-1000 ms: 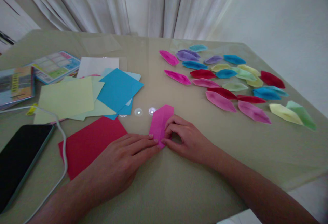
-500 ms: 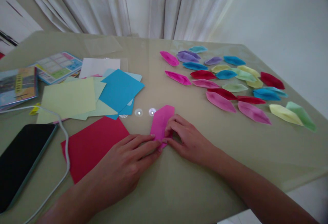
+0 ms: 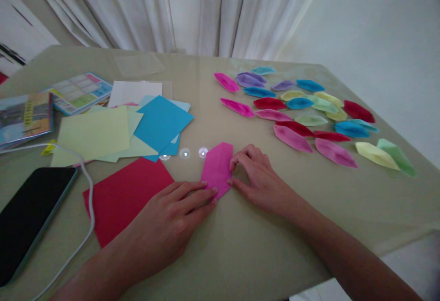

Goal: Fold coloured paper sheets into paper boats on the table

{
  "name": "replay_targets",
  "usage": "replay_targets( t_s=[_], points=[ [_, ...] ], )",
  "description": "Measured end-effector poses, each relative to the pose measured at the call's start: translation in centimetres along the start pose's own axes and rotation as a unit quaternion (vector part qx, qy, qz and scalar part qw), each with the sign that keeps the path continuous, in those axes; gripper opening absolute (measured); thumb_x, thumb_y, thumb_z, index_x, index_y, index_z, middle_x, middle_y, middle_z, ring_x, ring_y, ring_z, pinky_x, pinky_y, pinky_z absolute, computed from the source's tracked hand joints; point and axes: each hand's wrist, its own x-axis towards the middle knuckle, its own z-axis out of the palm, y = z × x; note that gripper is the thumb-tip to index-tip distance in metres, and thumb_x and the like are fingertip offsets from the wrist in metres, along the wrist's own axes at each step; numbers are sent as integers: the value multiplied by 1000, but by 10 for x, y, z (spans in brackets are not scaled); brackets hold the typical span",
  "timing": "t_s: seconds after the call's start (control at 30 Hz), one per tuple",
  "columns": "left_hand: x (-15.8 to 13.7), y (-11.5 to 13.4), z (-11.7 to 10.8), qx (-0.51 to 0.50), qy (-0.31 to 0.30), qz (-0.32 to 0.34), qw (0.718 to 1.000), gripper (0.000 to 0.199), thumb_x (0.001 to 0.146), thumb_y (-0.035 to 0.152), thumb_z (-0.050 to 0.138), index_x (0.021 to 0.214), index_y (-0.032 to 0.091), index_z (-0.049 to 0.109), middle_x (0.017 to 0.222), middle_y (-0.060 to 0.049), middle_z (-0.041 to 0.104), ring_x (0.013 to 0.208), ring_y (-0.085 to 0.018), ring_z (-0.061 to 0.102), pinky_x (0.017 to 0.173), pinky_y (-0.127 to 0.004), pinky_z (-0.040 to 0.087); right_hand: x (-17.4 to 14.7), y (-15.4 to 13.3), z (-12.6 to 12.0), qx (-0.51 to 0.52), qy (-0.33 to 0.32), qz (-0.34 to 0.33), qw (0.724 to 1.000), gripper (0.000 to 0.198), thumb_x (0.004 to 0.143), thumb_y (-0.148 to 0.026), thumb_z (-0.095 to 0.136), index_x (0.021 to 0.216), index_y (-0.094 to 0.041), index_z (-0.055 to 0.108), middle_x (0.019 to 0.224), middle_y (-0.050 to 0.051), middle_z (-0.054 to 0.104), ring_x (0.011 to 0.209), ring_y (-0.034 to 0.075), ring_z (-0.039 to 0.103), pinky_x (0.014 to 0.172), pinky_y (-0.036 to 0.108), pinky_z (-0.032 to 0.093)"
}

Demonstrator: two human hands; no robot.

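A pink folded paper, long and with cut-off corners, lies on the table in front of me. My left hand rests flat with fingers stretched out, its fingertips pressing the paper's lower left part. At the paper's right edge, thumb and forefinger of my right hand are curled in a pinch, closed on that edge. Beneath and beside my left hand is a red paper sheet, partly covered by it.
Several folded paper boats in many colours spread over the table's right side. Blue sheets and pale yellow sheets lie left, near booklets. A phone and a white cable occupy the left front.
My right hand has moved slightly right, from over the pink paper to its right edge. More of the paper's face now shows. The left hand stays in place.
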Motion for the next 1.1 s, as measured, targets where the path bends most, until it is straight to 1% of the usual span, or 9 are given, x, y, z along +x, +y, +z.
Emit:
replay_targets(
  t_s=[0.1,0.23,0.4,0.53,0.63,0.73,0.8,0.97,1.1],
  points=[
    [1,-1,-2,-20,11,2,1000,50,90,0,48,132,20,68,142,-4,73,130,-30,65,103,-49,59,1,11,-6,40,26,-20,999,17,99,-29,74,109,-23,62,116,7,57,113,28,56,102,47,46],
    [1,-8,-4,-74,43,-8,996,38,97,4,45,118,20,72,126,-5,78,122,-24,70,102,-43,60,5,22,-10,65,105,-52,991,21,100,-27,72,118,-23,62,120,9,62,114,27,60,100,43,50],
    [0,-18,-5,-68,73,-8,995,33,101,9,47,119,24,71,124,-5,77,117,-23,71,98,-41,59,5,21,-7,51,31,-96,994,28,101,-29,73,127,-24,65,122,9,68,115,27,64,102,42,52],
    [-1,-26,-4,26,110,3,994,27,102,14,53,118,21,74,128,-8,77,121,-29,68,105,-49,54,1,16,-5,32,14,-86,996,19,104,-28,68,122,-22,68,116,9,68,106,24,67,95,40,55],
    [-2,-30,-2,105,128,-17,986,29,101,11,55,122,14,74,131,-12,76,125,-32,66,112,-53,49,-1,14,-4,15,22,-89,996,28,101,-32,74,126,-20,68,123,11,65,111,26,65,101,43,55],
    [-2,-31,2,125,122,-19,984,34,101,9,53,129,12,71,132,-13,76,124,-31,67,111,-51,50,-1,15,-4,-22,42,-103,994,23,100,-31,74,120,-20,71,123,13,65,114,29,63,102,47,54],
    [-3,-30,4,118,110,-19,987,36,101,9,50,131,14,70,132,-11,76,118,-29,70,106,-49,53,0,17,-6,-36,29,-131,990,16,103,-29,70,117,-21,72,118,12,68,110,28,64,99,46,55],
    [-6,-30,4,105,93,-37,989,33,100,10,53,126,17,73,129,-10,78,110,-29,73,95,-46,58,1,28,-19,-22,-27,-187,982,31,102,-32,72,131,-22,69,126,11,70,116,26,64,102,43,54],
    [-6,-30,5,100,88,-47,990,33,100,11,53,127,16,72,127,-12,78,109,-30,73,93,-47,59,2,32,-24,-35,-19,-203,978,24,107,-27,63,129,-20,69,123,11,72,112,25,67,99,41,55]
  ],
)
